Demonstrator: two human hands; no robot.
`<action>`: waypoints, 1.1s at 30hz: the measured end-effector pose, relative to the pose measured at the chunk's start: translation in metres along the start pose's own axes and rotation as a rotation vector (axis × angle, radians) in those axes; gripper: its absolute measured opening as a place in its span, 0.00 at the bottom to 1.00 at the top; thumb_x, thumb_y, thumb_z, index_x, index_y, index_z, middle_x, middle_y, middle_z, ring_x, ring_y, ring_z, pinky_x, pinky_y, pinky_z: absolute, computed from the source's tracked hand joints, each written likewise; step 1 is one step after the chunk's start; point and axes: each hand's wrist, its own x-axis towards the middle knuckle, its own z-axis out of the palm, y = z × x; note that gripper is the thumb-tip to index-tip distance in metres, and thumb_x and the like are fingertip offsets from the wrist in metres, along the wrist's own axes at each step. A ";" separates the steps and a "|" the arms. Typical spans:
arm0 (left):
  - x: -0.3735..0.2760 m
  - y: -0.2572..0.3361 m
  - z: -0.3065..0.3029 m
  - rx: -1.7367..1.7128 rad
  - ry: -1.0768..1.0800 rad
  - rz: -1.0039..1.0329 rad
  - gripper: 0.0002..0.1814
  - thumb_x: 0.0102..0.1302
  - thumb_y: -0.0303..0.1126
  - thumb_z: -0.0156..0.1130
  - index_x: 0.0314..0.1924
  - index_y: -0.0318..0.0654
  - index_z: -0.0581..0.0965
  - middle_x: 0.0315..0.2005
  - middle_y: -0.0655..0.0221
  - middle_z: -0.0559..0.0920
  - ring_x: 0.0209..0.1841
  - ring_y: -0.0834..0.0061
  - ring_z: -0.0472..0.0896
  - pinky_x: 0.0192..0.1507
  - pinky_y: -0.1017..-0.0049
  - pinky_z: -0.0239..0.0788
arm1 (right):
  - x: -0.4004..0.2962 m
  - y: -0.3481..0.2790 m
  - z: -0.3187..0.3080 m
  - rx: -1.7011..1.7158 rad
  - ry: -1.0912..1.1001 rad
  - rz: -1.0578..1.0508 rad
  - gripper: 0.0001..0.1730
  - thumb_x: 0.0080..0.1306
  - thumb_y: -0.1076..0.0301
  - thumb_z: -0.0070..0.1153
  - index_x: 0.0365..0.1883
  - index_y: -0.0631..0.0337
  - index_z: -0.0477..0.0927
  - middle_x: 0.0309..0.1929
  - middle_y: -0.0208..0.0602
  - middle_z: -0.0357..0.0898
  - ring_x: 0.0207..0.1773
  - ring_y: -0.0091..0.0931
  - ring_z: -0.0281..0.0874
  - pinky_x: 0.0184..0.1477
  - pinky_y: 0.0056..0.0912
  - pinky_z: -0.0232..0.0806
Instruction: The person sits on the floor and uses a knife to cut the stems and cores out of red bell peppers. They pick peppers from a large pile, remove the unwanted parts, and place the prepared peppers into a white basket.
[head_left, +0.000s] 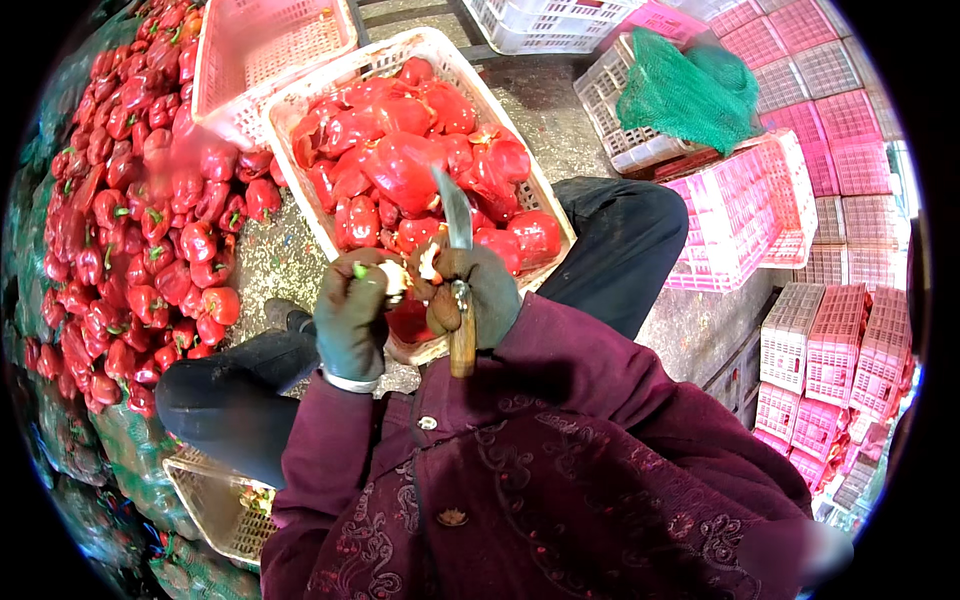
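Observation:
My left hand (350, 319), in a dark work glove, grips a pepper core (393, 279) with a green stem and pale seeds. Close beside it, my gloved right hand (480, 289) is closed around the wooden handle of a knife (463, 330). The knife's curved blade points up and away from me, over the peppers. A small pale-and-red piece (429, 264) shows at the right fingertips. Both hands are above the near edge of a white plastic crate (551, 217), which is filled with cut red bell peppers (405, 169).
To the left is a large heap of whole red peppers (142, 247) beside green mesh sacks (135, 442). A pink crate (270, 45) stands behind. A basket with trimmings (217, 517) sits near my left knee. Green netting (686, 94) lies on a crate; stacked crates (832, 352) line the right.

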 end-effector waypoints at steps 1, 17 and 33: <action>0.001 0.005 -0.009 -0.090 0.033 0.008 0.13 0.67 0.28 0.60 0.50 0.34 0.74 0.39 0.64 0.81 0.35 0.76 0.80 0.39 0.77 0.75 | -0.001 -0.006 0.004 -0.170 0.100 -0.096 0.07 0.62 0.71 0.46 0.34 0.61 0.76 0.28 0.40 0.77 0.13 0.25 0.66 0.19 0.34 0.65; -0.363 0.079 -0.377 0.792 1.290 0.219 0.23 0.65 0.37 0.62 0.56 0.31 0.74 0.45 0.65 0.79 0.43 0.78 0.78 0.44 0.78 0.73 | -0.011 -0.041 0.004 -0.534 0.354 -0.472 0.13 0.67 0.63 0.55 0.36 0.66 0.80 0.23 0.33 0.75 0.11 0.20 0.64 0.12 0.18 0.57; 0.087 0.019 -0.026 0.383 -0.008 -0.124 0.21 0.66 0.40 0.64 0.54 0.34 0.75 0.40 0.67 0.80 0.35 0.75 0.81 0.37 0.75 0.76 | 0.078 -0.104 -0.017 -0.706 0.406 -0.540 0.17 0.62 0.60 0.59 0.41 0.67 0.79 0.27 0.30 0.76 0.18 0.18 0.67 0.18 0.23 0.61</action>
